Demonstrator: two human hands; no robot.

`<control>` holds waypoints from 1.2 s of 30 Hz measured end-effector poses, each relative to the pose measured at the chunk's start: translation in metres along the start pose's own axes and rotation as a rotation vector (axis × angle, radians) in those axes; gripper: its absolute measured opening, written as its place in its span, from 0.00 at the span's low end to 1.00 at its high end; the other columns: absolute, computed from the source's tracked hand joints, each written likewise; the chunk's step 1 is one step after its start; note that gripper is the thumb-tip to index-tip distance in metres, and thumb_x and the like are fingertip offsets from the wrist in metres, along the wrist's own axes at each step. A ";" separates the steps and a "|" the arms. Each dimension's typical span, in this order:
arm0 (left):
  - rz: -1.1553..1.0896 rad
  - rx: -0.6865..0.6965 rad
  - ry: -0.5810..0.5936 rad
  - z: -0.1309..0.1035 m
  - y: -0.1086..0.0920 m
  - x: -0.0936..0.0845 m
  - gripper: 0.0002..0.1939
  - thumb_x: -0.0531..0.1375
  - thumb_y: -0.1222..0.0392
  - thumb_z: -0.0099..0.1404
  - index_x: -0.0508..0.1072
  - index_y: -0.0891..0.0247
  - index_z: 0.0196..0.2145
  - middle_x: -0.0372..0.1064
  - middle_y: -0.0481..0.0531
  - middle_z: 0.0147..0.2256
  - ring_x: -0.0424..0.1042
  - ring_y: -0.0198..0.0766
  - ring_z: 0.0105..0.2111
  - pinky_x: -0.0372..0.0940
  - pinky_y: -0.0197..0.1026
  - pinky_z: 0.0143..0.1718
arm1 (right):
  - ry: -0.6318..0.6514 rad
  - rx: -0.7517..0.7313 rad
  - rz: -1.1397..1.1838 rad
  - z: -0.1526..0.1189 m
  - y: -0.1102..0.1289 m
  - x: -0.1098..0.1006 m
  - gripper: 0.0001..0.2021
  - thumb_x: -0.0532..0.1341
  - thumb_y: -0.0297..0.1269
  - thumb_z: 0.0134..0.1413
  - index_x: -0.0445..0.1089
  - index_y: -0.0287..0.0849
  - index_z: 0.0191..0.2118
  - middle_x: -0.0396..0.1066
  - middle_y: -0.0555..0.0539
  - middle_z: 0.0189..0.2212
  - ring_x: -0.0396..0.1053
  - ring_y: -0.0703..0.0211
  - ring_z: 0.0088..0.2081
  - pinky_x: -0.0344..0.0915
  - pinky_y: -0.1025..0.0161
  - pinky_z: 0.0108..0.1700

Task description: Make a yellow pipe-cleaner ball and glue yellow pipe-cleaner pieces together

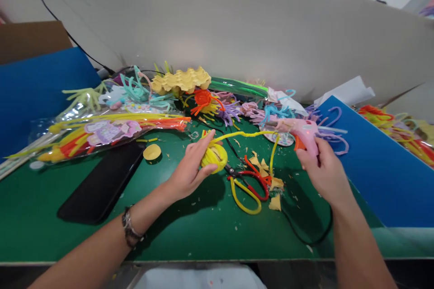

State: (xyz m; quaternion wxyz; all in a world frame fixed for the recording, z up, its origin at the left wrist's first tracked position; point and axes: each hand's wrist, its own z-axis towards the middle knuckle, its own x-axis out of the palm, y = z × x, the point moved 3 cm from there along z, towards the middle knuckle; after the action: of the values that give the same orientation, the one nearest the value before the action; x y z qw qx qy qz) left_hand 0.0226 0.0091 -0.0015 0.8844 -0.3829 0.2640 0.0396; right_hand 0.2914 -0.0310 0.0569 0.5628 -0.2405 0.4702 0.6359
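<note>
Fingers, left hand (191,169): nearly straight, side by side, thumb apart below; yellow coil (214,159) gripped lightly between, probably so its turns stay wound.

Fingers, right hand (323,171): curled round the handle of one pink glue gun (305,134), nozzle turned left towards the coil. Grip suits the orange trigger; whether it is squeezed, cannot tell.

Cord (330,223), black: looped on the near side of the gun, seemingly slack to let it travel.

Scissors (231,171), one pair: between the hands, loops towards the person, likely for easy pickup.

Scraps (275,203), torn: right of the scissors.

Strand (244,134), yellow: runs right from the coil, passes just below the nozzle, bends down towards the scraps.

Case (101,185), black, flat: left of the left hand, out of the working middle.

Bags (115,133) and stems (203,99): banked at the back, presumably to free the middle.

Edges and room. Table (203,239): near edge passes under both forearms; green surface lies open between them. Right blue panel (373,158): close beside the right hand, limiting outward swing. Left blue panel (44,95): well apart from the left hand. Wall (220,18), pale: closes off the rear.
</note>
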 end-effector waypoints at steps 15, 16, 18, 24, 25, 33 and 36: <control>0.126 0.012 0.095 -0.001 -0.001 0.003 0.37 0.41 0.41 0.61 0.32 0.62 0.61 0.60 0.62 0.50 0.60 0.48 0.48 0.51 0.45 0.49 | -0.206 -0.450 -0.257 -0.025 0.072 0.000 0.19 0.51 0.46 0.53 0.55 0.41 0.48 0.65 0.42 0.34 0.66 0.55 0.31 0.57 0.66 0.23; 0.129 0.005 0.103 -0.002 -0.001 0.003 0.37 0.40 0.41 0.61 0.31 0.62 0.61 0.60 0.63 0.50 0.59 0.48 0.47 0.51 0.46 0.49 | -0.210 -0.459 -0.274 -0.025 0.073 0.000 0.20 0.51 0.46 0.53 0.55 0.41 0.49 0.65 0.41 0.34 0.66 0.55 0.31 0.57 0.66 0.23; 0.135 -0.020 0.121 -0.002 -0.001 0.004 0.38 0.40 0.40 0.60 0.31 0.62 0.61 0.59 0.63 0.50 0.59 0.49 0.48 0.50 0.47 0.49 | -0.217 -0.471 -0.310 -0.025 0.074 0.001 0.20 0.51 0.45 0.53 0.54 0.41 0.50 0.65 0.41 0.35 0.66 0.55 0.32 0.57 0.66 0.23; 0.132 -0.022 0.123 -0.001 -0.002 0.003 0.39 0.41 0.39 0.60 0.31 0.61 0.61 0.60 0.63 0.50 0.60 0.49 0.46 0.50 0.47 0.48 | -0.225 -0.489 -0.375 -0.025 0.074 0.002 0.20 0.50 0.42 0.54 0.53 0.41 0.52 0.65 0.40 0.37 0.66 0.54 0.31 0.56 0.67 0.21; 0.127 -0.009 0.117 -0.001 -0.002 0.003 0.39 0.41 0.40 0.60 0.30 0.61 0.61 0.60 0.63 0.50 0.60 0.49 0.46 0.51 0.47 0.48 | -0.223 -0.490 -0.377 -0.025 0.074 0.002 0.20 0.50 0.42 0.53 0.52 0.42 0.52 0.65 0.40 0.37 0.66 0.54 0.31 0.56 0.67 0.21; 0.118 0.066 0.067 -0.001 -0.003 0.002 0.37 0.44 0.44 0.62 0.29 0.59 0.61 0.60 0.61 0.50 0.61 0.47 0.46 0.51 0.45 0.48 | -0.231 -0.509 -0.371 -0.024 0.077 0.000 0.19 0.50 0.40 0.54 0.53 0.40 0.51 0.66 0.40 0.35 0.66 0.55 0.31 0.56 0.67 0.21; 0.121 0.073 0.058 -0.001 -0.003 0.003 0.36 0.44 0.45 0.62 0.29 0.58 0.61 0.61 0.60 0.50 0.61 0.46 0.46 0.51 0.44 0.47 | -0.214 -0.492 -0.369 -0.024 0.078 -0.001 0.19 0.50 0.39 0.54 0.53 0.41 0.51 0.66 0.40 0.35 0.67 0.54 0.31 0.57 0.66 0.21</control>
State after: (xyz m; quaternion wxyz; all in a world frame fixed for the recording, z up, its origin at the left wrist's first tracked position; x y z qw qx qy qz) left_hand 0.0250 0.0060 -0.0017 0.8858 -0.3345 0.3136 0.0722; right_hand 0.2128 -0.0466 0.0726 0.6398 -0.3825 0.1890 0.6393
